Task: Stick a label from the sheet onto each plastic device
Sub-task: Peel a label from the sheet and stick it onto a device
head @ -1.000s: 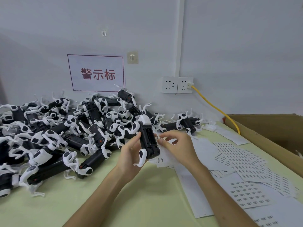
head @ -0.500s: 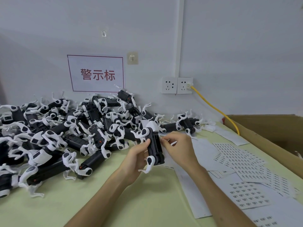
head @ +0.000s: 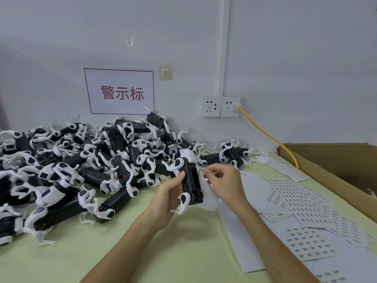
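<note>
My left hand (head: 169,193) grips a black plastic device with white legs (head: 190,182), held upright above the table. My right hand (head: 226,183) is beside its right side, thumb and forefinger pinching a small white label (head: 201,172) at the device's upper edge. A white sheet (head: 208,196) hangs under my right hand, partly hidden behind the device. Label sheets (head: 304,203) with rows of small printed labels lie on the table to the right.
A large pile of black-and-white devices (head: 81,166) covers the left and back of the green table (head: 163,252). A cardboard box (head: 336,162) stands at the right edge. A yellow cable (head: 265,131) runs from the wall socket (head: 230,106). Blank backing sheets (head: 238,237) lie near my right forearm.
Both hands and the device have shifted slightly right and up. My right fingers moved from the sheet to the device's upper right edge with the label.
</note>
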The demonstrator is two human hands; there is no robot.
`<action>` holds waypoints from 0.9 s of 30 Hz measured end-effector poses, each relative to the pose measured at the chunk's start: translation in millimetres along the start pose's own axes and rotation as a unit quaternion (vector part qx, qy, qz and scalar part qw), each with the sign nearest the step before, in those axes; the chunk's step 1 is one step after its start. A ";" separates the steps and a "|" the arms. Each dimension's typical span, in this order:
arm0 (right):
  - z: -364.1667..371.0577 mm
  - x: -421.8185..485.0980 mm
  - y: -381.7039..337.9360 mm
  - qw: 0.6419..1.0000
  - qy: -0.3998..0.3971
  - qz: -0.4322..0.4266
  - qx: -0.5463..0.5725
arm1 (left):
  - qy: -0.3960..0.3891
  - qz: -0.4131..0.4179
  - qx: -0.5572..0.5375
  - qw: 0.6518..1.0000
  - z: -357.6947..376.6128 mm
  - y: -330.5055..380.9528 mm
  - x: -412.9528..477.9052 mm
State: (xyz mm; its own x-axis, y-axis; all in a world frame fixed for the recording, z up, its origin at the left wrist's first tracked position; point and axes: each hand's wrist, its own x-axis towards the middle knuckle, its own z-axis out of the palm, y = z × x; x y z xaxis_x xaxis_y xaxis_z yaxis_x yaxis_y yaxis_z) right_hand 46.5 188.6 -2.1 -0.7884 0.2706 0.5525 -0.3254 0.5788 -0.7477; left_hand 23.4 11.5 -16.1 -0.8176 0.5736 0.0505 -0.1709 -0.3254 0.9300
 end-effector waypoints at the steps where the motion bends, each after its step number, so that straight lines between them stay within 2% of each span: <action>1: -0.7 0.3 -0.6 1.000 0.003 0.003 0.000 | -0.001 0.002 0.000 1.000 0.1 0.1 -0.1; 7: -4.7 -0.9 -2.0 0.999 0.036 0.018 0.033 | 0.013 0.005 0.006 1.000 -0.7 0.9 0.0; 13: -5.9 -0.8 -3.7 0.998 0.048 0.020 0.025 | 0.142 0.055 0.070 0.986 -1.1 1.9 1.1; 15: -6.1 -1.5 -4.9 0.998 0.051 0.017 0.029 | 0.118 0.078 0.051 0.989 -1.5 7.4 -1.5; 20: -5.2 -2.3 -8.5 0.997 0.040 0.000 0.066 | 0.044 0.054 -0.022 0.997 1.4 14.9 -4.1; 27: -0.4 -4.3 -10.1 0.995 0.009 -0.022 0.095 | 0.053 0.032 -0.042 0.997 2.2 16.0 -5.4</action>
State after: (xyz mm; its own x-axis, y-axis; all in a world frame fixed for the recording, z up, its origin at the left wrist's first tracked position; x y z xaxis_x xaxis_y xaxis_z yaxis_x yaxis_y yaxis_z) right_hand 53.3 181.9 3.2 -0.7622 0.2637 0.5911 -0.4529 0.4351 -0.7782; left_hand 26.2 4.9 -0.7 -0.8812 0.4681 0.0662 -0.1583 -0.4241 0.8917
